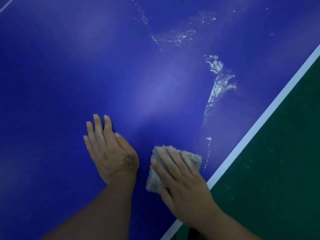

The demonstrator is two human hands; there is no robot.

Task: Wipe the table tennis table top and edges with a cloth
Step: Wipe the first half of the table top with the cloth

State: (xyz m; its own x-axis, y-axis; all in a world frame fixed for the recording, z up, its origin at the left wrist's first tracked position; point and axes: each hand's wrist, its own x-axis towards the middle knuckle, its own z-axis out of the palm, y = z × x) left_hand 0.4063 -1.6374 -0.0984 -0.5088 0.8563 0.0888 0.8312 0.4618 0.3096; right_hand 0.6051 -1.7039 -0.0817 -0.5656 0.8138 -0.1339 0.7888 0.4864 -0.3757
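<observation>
Head view, single frame.

Left hand: lies flat, palm down, on the blue counter. Fingers are straight and close together, pointing away from the body, and it holds nothing. There is a small dark mark on the back of the hand near the wrist, too blurred to read. The forearm runs down to the bottom edge and is cut off there.

Right hand: fingers are straight and slightly fanned, pressing down on a grey cloth. It does not curl round or pinch the cloth. The forearm leaves the frame at the lower right.

Cloth: bunched or folded, lying flat on the counter under the right fingers and palm. It shows past the fingertips at the top, along the left side, and at its upper right corner. The middle is covered by the hand, so its full outline cannot be made out. It lies just beside the left hand, with a strip of bare blue surface between them, and near the white edge stripe.

White streaks: a broken, curved trail on the counter, running from just right of the cloth up toward the top of the frame. Whether it is wet or powdery, I cannot tell.

Beyond the stripe is a green floor with faint pale specks. A thin white line crosses the top left corner, mostly cut off.
</observation>
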